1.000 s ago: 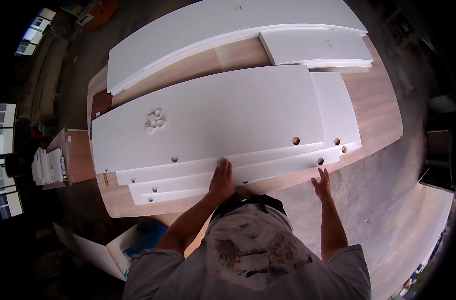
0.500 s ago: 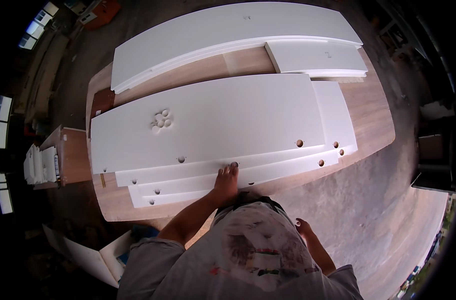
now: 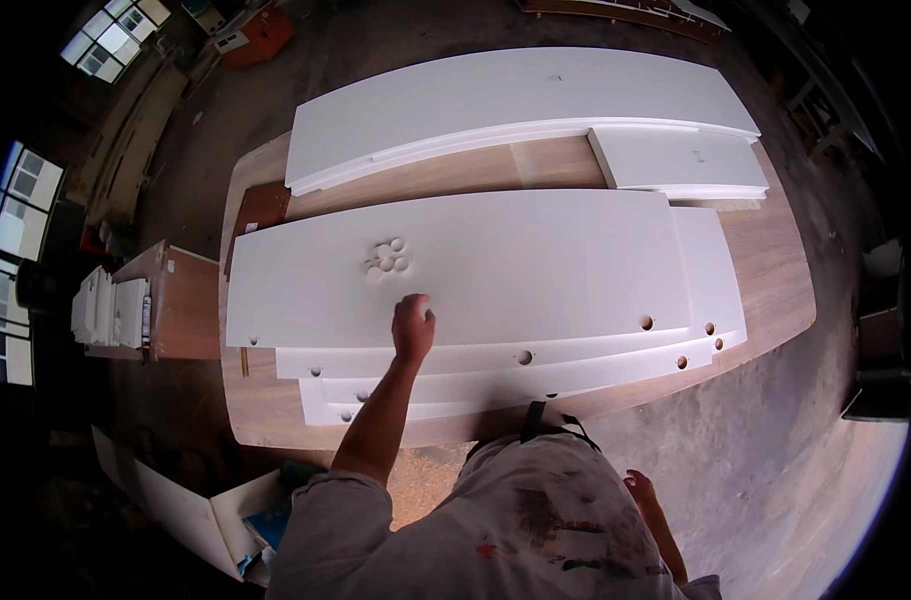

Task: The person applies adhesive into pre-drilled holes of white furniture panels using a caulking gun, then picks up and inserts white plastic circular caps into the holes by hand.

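Observation:
My left hand [image 3: 414, 324] is over the top white panel [image 3: 536, 260], its fingers curled together. A pale patch shows between thumb and fingers, too small to make out. Just beyond it, a small cluster of white discs [image 3: 391, 257] rests on the panel. The panels lie stacked and stepped toward me, with round holes along their near edges, such as one hole [image 3: 647, 323] at the right and another hole [image 3: 525, 357] on the panel below. At my right side hangs my right hand [image 3: 641, 486], fingers curled; what they hold, if anything, is hidden.
The panels lie on a wood-coloured table [image 3: 771, 265] with rounded corners. More long white panels [image 3: 516, 95] and a shorter white panel [image 3: 676, 157] lie at the far side. An open white box [image 3: 191, 505] stands low at the left, below a brown carton [image 3: 186, 310].
My left hand has left the hole on the second panel and moved forward and left over the top panel. The whole view has shifted, while my right hand stays by my side.

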Demonstrator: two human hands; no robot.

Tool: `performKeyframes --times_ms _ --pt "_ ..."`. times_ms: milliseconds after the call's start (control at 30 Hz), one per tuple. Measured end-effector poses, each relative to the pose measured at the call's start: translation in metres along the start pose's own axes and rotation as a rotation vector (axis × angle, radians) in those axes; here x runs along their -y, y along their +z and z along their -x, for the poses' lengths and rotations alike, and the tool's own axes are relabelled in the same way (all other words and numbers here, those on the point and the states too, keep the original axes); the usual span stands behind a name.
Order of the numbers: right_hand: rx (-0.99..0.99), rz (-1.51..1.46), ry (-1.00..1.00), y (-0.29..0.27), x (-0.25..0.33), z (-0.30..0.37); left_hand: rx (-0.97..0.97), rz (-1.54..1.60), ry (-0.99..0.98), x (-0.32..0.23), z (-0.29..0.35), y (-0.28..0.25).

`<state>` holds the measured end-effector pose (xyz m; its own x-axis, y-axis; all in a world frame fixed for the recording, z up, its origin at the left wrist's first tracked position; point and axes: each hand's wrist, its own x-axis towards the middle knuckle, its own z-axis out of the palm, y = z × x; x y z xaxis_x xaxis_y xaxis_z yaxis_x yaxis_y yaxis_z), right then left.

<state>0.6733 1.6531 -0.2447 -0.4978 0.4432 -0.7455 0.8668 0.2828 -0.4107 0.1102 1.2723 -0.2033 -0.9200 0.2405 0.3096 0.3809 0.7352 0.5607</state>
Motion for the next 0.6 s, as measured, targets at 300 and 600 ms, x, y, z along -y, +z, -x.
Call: performKeyframes --times_ms 300,600 --pt "0.011 0.076 0.113 -0.012 -0.026 0.093 0.087 -0.344 -0.088 0.135 -0.055 -0.02" --pt "0.102 -0.11 0.045 0.016 -0.098 0.078 -0.022 -0.37 0.08 0.1 -0.053 -0.002"
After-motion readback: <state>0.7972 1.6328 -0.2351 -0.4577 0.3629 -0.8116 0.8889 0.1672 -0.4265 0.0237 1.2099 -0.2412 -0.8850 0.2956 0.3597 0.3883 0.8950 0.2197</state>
